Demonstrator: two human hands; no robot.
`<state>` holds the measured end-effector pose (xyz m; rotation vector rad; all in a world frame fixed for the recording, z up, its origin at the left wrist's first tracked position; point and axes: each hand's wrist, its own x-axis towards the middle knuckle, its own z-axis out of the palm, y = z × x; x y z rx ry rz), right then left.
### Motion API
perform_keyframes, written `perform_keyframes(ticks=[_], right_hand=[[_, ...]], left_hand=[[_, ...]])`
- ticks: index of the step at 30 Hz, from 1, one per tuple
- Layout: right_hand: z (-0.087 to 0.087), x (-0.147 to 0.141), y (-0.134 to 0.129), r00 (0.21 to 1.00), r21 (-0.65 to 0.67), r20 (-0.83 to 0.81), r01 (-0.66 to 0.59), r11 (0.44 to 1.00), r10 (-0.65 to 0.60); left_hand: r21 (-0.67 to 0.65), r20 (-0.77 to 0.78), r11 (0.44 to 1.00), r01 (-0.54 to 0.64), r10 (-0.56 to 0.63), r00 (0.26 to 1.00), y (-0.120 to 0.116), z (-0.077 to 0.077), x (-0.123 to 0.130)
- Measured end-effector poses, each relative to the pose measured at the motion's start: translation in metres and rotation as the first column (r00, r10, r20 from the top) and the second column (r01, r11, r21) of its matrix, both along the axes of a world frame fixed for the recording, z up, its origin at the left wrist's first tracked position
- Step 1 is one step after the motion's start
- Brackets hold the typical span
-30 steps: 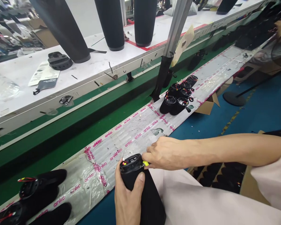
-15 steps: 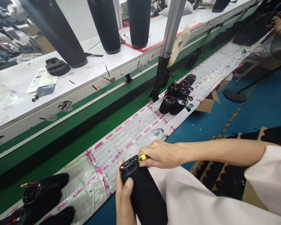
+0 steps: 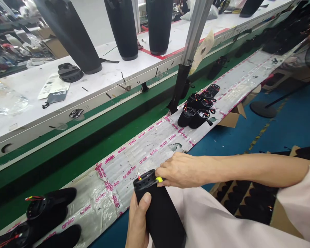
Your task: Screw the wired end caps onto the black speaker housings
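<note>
My left hand [image 3: 141, 218] is wrapped round a black cylindrical speaker housing [image 3: 164, 213], thumb on its near side. The housing leans, its open rimmed end up and toward the left. A small red and yellow wire connector shows at that rim. At the rim's right side, my right hand [image 3: 179, 170] is closed on a small tool with a yellow handle [image 3: 159, 179]. The tool's tip meets the rim; its exact kind is mostly hidden by the fingers.
A taped board [image 3: 142, 151] runs diagonally beside me. Several open black housings [image 3: 196, 112] stand on it farther off, others [image 3: 45, 210] at lower left. A white shelf [image 3: 93, 86] holds tall black cylinders [image 3: 124, 31]. A metal post [image 3: 191, 44] rises between. Cartons [image 3: 248, 196] sit at right.
My left fingers have shifted lower from the rim, and the thumb has moved slightly up and right. My right hand has rolled a little at the rim, its tool now more covered.
</note>
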<state>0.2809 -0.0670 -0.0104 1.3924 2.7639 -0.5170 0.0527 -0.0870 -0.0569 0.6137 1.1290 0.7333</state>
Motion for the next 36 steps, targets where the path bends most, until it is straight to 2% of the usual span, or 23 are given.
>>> perform_keyframes(ticks=[5,13,17,21,24,26,28,31,33,36], right_hand=[[0.002,0.001,0.001,1.000,0.040,-0.001,-0.012,0.999,0.012],[0.007,0.002,-0.001,0.993,0.063,0.106,-0.052,0.997,0.045],[0.011,0.000,-0.006,0.992,0.067,0.120,-0.040,0.997,0.031],[0.019,-0.002,-0.006,0.986,0.038,0.167,-0.035,0.999,0.028],[0.017,-0.001,-0.003,0.984,-0.011,0.172,-0.040,0.999,0.041],[0.009,0.001,-0.001,0.996,-0.029,0.088,-0.019,0.999,0.022],[-0.004,0.003,0.000,0.994,-0.042,-0.106,0.036,0.998,-0.040],[-0.019,0.007,0.000,0.923,-0.072,-0.360,0.119,0.990,-0.137],[-0.022,0.008,0.000,0.905,-0.083,-0.379,0.175,0.981,-0.194],[-0.016,0.007,0.000,0.928,-0.148,-0.299,0.187,0.971,-0.224]], left_hand=[[0.009,-0.065,1.000,-0.005,0.006,0.998,-0.003,0.007,0.001],[0.108,-0.183,0.994,0.013,0.007,0.983,-0.006,0.000,0.003],[0.115,-0.238,0.993,0.024,0.004,0.971,-0.007,-0.001,0.000],[0.144,-0.357,0.988,0.050,0.005,0.934,-0.006,-0.002,-0.006],[0.163,-0.418,0.982,0.098,-0.021,0.908,-0.004,-0.002,-0.008],[0.132,-0.357,0.989,0.068,-0.017,0.934,-0.004,-0.003,-0.007],[0.069,-0.211,0.998,-0.004,0.018,0.977,-0.004,-0.004,-0.004],[-0.039,-0.058,0.995,-0.089,0.087,0.994,-0.005,-0.006,0.000],[-0.082,-0.067,0.989,-0.123,0.118,0.991,-0.005,-0.005,-0.001],[-0.123,-0.028,0.982,-0.144,0.142,0.989,-0.003,-0.002,-0.009]])
